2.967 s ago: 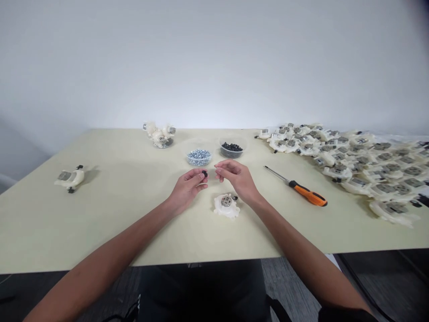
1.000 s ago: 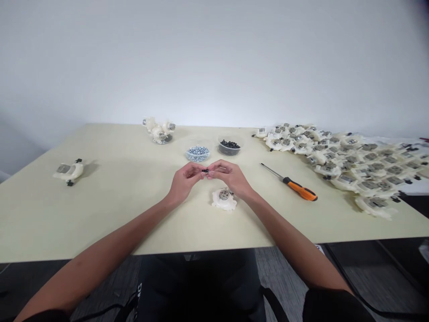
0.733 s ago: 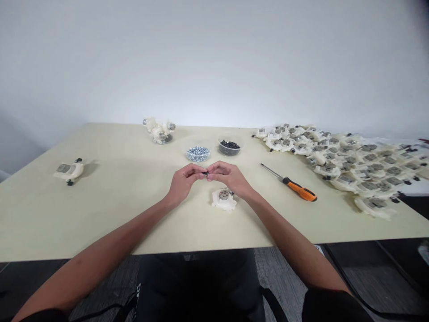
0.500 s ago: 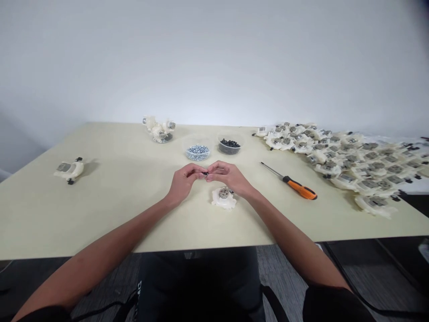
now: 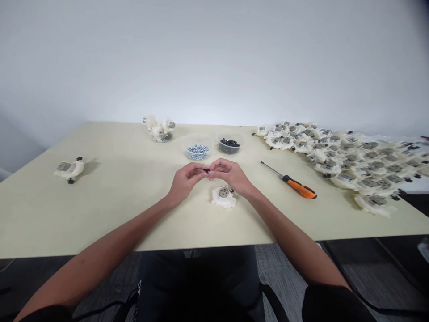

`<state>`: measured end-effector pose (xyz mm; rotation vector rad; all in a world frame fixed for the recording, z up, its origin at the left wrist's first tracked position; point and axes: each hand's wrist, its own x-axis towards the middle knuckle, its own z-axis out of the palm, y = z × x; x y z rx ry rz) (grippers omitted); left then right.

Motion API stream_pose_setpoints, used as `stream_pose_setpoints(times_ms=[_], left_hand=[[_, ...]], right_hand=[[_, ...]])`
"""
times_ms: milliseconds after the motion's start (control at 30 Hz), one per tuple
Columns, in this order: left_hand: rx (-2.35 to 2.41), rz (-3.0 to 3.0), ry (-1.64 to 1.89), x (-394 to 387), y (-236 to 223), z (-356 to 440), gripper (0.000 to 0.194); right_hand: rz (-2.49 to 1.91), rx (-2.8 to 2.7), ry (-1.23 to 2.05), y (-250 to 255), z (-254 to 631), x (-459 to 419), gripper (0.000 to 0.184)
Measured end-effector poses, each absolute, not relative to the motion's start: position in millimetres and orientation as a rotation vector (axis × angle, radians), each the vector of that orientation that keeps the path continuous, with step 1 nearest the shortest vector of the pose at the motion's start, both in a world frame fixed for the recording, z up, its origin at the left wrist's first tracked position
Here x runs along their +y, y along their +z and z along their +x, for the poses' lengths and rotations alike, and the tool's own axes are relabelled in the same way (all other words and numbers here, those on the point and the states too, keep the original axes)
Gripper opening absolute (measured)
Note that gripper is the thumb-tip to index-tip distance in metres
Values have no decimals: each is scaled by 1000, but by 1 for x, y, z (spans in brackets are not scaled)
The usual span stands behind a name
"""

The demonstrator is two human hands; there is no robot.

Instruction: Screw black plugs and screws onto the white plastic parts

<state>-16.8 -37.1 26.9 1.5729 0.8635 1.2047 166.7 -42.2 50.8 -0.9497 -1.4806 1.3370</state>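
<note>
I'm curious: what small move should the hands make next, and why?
Perhaps lower the small black piece, pinched between the left hand and right hand, onto the white plastic part just below, since that part lies closest and shows a black bit at its edge.

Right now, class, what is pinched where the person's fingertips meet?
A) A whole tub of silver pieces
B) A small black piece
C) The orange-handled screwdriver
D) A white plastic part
B: a small black piece shows at the fingertips of the left hand and right hand.
</note>
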Motion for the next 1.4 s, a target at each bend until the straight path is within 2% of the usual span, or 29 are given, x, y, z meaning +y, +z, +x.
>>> stream_pose_setpoints(times_ms=[167, 433, 667, 967, 1400], left_hand=[[912, 1469, 1222, -37, 28, -16, 34], [1001, 1494, 1153, -39, 27, -15, 27], [1068, 1559, 1144, -41, 28, -16, 30], [992, 1675, 1240, -41, 23, -15, 24], [934, 1659, 1206, -42, 20, -15, 25]], right_hand=[[-917, -1490, 1381, 47, 166, -42, 22], [-875, -1493, 1374, 44, 168, -40, 22], [-922, -1516, 1325, 44, 168, -39, 22], [-917, -1530, 1333, 45, 170, -39, 22], [-972, -1501, 1371, 48, 172, -42, 23]])
